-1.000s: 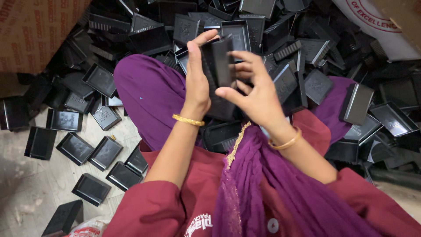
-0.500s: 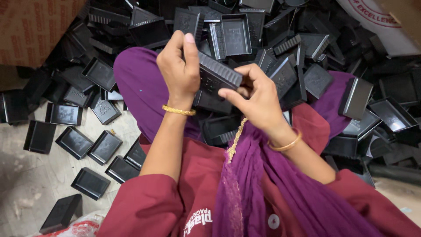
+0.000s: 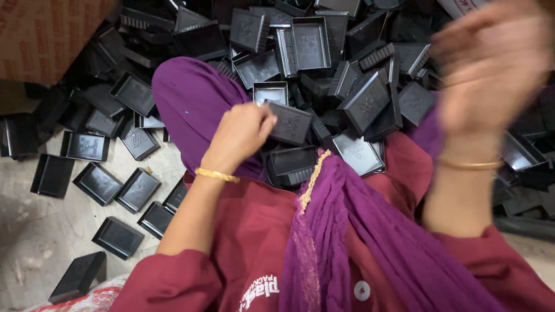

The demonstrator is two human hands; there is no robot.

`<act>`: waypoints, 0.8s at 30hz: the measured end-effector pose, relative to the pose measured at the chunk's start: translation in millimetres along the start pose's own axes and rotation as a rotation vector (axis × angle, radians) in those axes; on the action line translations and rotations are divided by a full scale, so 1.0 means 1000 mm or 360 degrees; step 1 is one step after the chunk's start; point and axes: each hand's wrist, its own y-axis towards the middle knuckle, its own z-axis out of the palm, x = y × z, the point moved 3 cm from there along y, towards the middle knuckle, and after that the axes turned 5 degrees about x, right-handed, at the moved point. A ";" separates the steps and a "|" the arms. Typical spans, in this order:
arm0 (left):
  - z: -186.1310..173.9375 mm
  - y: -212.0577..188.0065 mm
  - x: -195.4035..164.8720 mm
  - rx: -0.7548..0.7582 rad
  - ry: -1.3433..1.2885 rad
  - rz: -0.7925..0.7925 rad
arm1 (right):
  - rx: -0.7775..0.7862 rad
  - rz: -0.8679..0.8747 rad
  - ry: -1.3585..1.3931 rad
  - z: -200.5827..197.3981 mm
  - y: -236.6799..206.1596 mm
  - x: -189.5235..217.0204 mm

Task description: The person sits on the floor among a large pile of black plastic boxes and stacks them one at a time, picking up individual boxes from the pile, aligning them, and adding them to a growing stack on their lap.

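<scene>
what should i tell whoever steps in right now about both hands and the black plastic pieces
Left hand: closed around the edge of one black plastic cap, held low over the lap.
Right hand: raised and blurred, nothing visible in it; whether it is open or shut cannot be told.
Parts: a big pile of black caps lies ahead of the knees; loose black trays are scattered on the floor on the left side.
Done: one cap picked out and in hand.
Left: the pile and the scattered trays lie unhandled.
</scene>
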 end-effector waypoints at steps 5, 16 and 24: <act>0.025 -0.024 0.004 0.0389 0.0122 -0.0208 | 0.1742 -0.0066 -0.1848 0.111 -0.067 -0.106; 0.054 -0.062 -0.031 0.0065 0.0131 0.0174 | 0.0429 0.0191 -0.1683 0.018 -0.026 -0.110; 0.029 -0.043 -0.017 0.0216 0.0145 0.0336 | 0.0244 0.0319 -0.0308 -0.007 -0.008 -0.075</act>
